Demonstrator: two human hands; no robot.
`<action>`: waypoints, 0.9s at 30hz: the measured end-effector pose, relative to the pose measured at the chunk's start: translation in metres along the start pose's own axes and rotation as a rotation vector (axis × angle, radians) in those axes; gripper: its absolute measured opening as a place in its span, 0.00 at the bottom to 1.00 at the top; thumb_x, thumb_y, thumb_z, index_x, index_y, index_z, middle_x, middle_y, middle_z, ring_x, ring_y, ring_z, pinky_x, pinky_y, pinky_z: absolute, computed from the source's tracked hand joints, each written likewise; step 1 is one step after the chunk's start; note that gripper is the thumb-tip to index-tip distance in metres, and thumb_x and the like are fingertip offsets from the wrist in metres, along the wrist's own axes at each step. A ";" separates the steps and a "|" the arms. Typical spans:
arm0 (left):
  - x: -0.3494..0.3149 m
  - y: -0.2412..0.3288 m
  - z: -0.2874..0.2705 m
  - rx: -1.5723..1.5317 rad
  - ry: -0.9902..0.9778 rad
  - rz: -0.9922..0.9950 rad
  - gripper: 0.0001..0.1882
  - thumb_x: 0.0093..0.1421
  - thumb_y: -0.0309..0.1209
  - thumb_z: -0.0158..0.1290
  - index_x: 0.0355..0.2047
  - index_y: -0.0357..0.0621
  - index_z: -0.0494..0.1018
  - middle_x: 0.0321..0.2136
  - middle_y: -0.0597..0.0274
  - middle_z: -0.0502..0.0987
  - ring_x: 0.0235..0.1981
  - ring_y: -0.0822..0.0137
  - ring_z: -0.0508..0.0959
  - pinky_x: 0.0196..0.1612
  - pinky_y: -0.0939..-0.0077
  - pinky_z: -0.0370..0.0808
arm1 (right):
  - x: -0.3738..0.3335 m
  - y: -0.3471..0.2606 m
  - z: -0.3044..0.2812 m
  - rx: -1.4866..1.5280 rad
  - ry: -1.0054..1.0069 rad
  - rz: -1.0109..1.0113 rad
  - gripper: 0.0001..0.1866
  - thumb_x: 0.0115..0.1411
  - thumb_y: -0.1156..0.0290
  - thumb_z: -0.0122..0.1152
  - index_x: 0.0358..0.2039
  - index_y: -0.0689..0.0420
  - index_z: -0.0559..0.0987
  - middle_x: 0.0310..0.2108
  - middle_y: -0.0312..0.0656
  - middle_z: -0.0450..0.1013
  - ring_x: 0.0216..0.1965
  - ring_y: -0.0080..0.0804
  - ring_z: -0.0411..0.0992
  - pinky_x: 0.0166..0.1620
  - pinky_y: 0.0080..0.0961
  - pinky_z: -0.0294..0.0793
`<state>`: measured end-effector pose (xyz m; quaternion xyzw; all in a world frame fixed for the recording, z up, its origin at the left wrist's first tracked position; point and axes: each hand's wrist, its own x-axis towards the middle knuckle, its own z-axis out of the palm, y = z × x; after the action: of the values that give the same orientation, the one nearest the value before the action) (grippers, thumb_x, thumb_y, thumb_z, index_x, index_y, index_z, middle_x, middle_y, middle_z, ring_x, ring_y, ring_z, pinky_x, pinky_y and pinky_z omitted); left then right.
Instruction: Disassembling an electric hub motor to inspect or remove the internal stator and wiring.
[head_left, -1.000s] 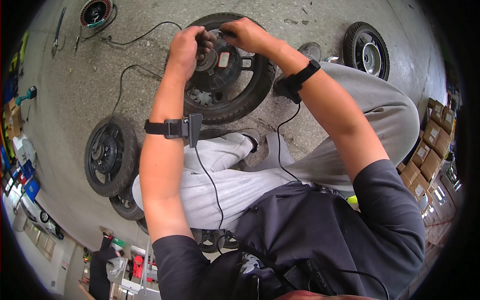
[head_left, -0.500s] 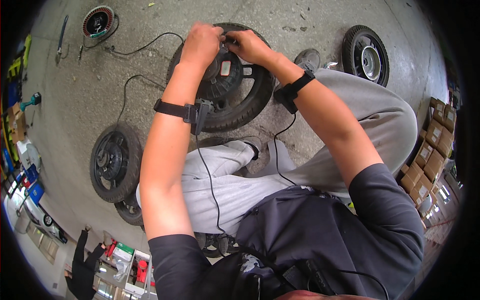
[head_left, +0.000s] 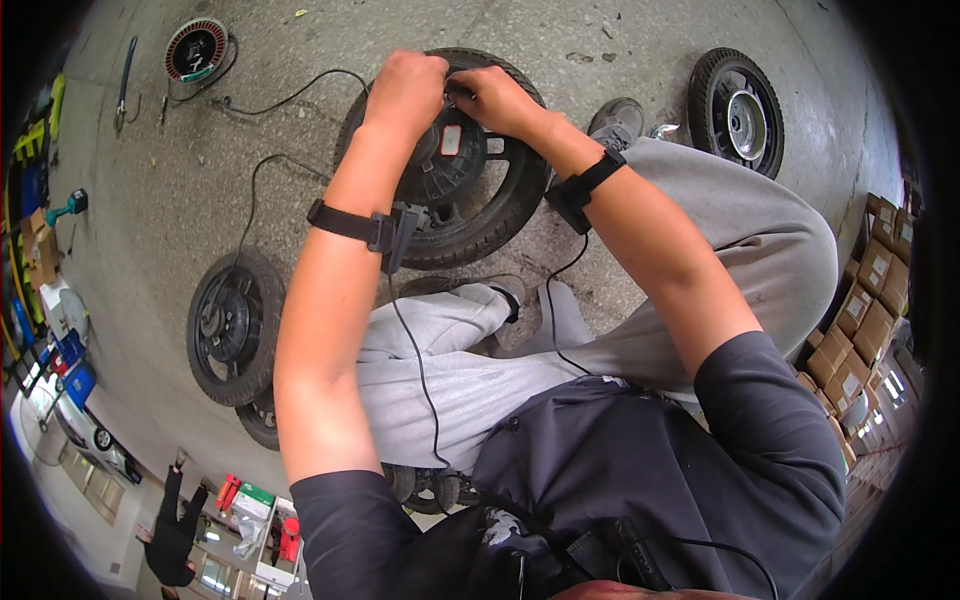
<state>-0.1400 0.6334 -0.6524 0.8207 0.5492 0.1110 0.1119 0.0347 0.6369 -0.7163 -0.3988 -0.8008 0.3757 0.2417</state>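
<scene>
A spoked wheel with a black tyre lies flat on the floor beyond my feet, both hands over its far side. Its black hub bears a small red-edged white label. My left hand is closed at the hub's far edge, knuckles up, its fingertips hidden. Close beside it, my right hand is closed too, thumb and fingers pinched together at the hub. Whatever lies in either grip is too small or covered to make out. A black cable runs leftward from the wheel.
A wound stator ring lies at the far left. Other wheels lie at the left and far right. A teal power drill and stacked cartons are at the sides. Another person stands at lower left.
Both hands stay at the hub, shifting slightly. My left fingers have curled further down out of sight. The whole view has moved a little.
</scene>
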 end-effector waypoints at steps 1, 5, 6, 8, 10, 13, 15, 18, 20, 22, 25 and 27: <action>0.000 0.000 -0.001 0.046 -0.056 0.022 0.05 0.54 0.27 0.58 0.29 0.40 0.80 0.27 0.44 0.79 0.35 0.42 0.78 0.42 0.52 0.75 | 0.000 0.000 0.000 -0.011 -0.016 0.030 0.12 0.53 0.72 0.62 0.39 0.59 0.82 0.35 0.55 0.78 0.39 0.57 0.76 0.42 0.45 0.77; -0.005 0.001 -0.002 -0.011 -0.064 0.016 0.05 0.53 0.27 0.58 0.28 0.39 0.80 0.26 0.44 0.79 0.36 0.42 0.79 0.42 0.51 0.76 | -0.002 0.001 0.001 -0.042 -0.031 -0.001 0.12 0.53 0.72 0.62 0.39 0.59 0.82 0.35 0.55 0.78 0.40 0.56 0.76 0.43 0.45 0.77; -0.005 0.001 -0.003 -0.034 -0.082 -0.052 0.05 0.53 0.28 0.58 0.29 0.39 0.80 0.27 0.44 0.80 0.37 0.43 0.79 0.42 0.51 0.76 | -0.003 0.001 0.001 -0.044 -0.029 0.041 0.13 0.52 0.72 0.63 0.39 0.59 0.82 0.35 0.55 0.78 0.40 0.56 0.76 0.43 0.45 0.77; -0.001 0.003 -0.001 -0.058 -0.100 -0.121 0.06 0.52 0.28 0.58 0.30 0.40 0.81 0.29 0.44 0.80 0.37 0.43 0.80 0.42 0.52 0.76 | -0.004 0.001 0.002 -0.046 -0.027 0.082 0.13 0.52 0.72 0.63 0.40 0.59 0.82 0.35 0.55 0.78 0.40 0.56 0.76 0.43 0.45 0.77; 0.006 0.006 0.003 -0.150 -0.125 -0.348 0.07 0.52 0.29 0.59 0.31 0.41 0.81 0.32 0.45 0.82 0.39 0.45 0.81 0.44 0.57 0.78 | -0.004 0.001 0.003 -0.026 0.008 0.125 0.14 0.52 0.72 0.63 0.40 0.60 0.81 0.35 0.55 0.78 0.40 0.57 0.76 0.44 0.45 0.76; 0.018 0.008 0.010 -0.251 -0.168 -0.611 0.12 0.51 0.32 0.61 0.36 0.40 0.82 0.34 0.46 0.83 0.38 0.51 0.83 0.44 0.63 0.78 | -0.005 0.003 0.002 0.013 0.013 0.167 0.14 0.52 0.71 0.64 0.40 0.60 0.81 0.35 0.56 0.78 0.41 0.58 0.75 0.44 0.45 0.76; 0.020 0.003 0.010 -0.377 -0.212 -0.550 0.14 0.51 0.32 0.63 0.38 0.38 0.82 0.34 0.48 0.83 0.38 0.56 0.83 0.44 0.65 0.78 | -0.006 0.003 0.000 0.029 0.044 0.166 0.14 0.52 0.71 0.64 0.40 0.60 0.81 0.35 0.55 0.78 0.41 0.58 0.75 0.44 0.45 0.76; 0.020 -0.010 0.006 -0.627 -0.327 -0.408 0.18 0.52 0.33 0.65 0.41 0.36 0.82 0.35 0.52 0.84 0.38 0.63 0.83 0.45 0.68 0.77 | -0.007 0.004 -0.002 0.055 0.050 0.247 0.14 0.52 0.70 0.64 0.39 0.60 0.81 0.35 0.56 0.78 0.41 0.58 0.75 0.43 0.45 0.76; 0.020 -0.016 0.001 -0.743 -0.433 -0.343 0.18 0.53 0.31 0.67 0.42 0.36 0.82 0.36 0.56 0.84 0.38 0.66 0.82 0.45 0.68 0.76 | -0.008 0.003 -0.002 0.084 0.050 0.305 0.12 0.53 0.70 0.64 0.38 0.59 0.81 0.34 0.56 0.78 0.40 0.58 0.76 0.42 0.45 0.76; 0.021 -0.018 -0.003 -0.719 -0.429 -0.345 0.18 0.52 0.32 0.67 0.41 0.35 0.82 0.35 0.55 0.84 0.37 0.66 0.82 0.44 0.68 0.76 | -0.007 0.002 -0.002 0.085 0.049 0.298 0.12 0.53 0.69 0.64 0.38 0.59 0.81 0.34 0.56 0.78 0.40 0.58 0.76 0.43 0.45 0.76; 0.024 -0.014 -0.007 -0.611 -0.402 -0.299 0.17 0.53 0.35 0.67 0.38 0.34 0.82 0.32 0.53 0.84 0.35 0.65 0.82 0.42 0.68 0.76 | -0.007 0.000 -0.001 0.082 0.017 0.315 0.13 0.54 0.68 0.63 0.40 0.58 0.82 0.35 0.55 0.78 0.41 0.57 0.76 0.43 0.45 0.76; 0.027 -0.010 -0.004 -0.523 -0.379 -0.259 0.17 0.54 0.37 0.66 0.35 0.33 0.82 0.30 0.52 0.83 0.33 0.65 0.81 0.40 0.67 0.76 | -0.007 -0.002 -0.001 0.085 -0.005 0.321 0.14 0.55 0.67 0.63 0.41 0.57 0.82 0.36 0.55 0.78 0.41 0.56 0.76 0.44 0.45 0.76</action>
<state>-0.1396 0.6621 -0.6501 0.6937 0.5713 0.0785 0.4315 0.0382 0.6312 -0.7146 -0.5104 -0.7106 0.4440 0.1933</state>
